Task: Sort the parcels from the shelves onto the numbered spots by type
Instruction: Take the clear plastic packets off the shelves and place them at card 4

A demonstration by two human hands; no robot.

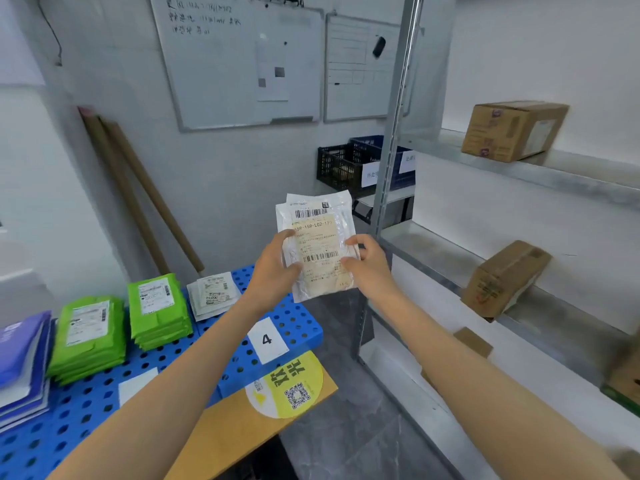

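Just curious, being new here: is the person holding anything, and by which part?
Yes, a clear plastic parcel with a shipping label. The left hand holds its left edge and the right hand pinches its right edge, both around mid-height.

Purple parcel stack (pixel 20 355) cut by left edge, carton (pixel 628 372) cut by right edge, whiteboard (pixel 242 64) writing unreadable

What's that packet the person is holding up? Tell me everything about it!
The packet is a flat, see-through plastic bag, a bit crinkly, with something pale tan inside. A printed label with two barcodes covers its front. It is held upright in the air, facing the camera. The left hand grips its left edge and the right hand pinches its right edge.
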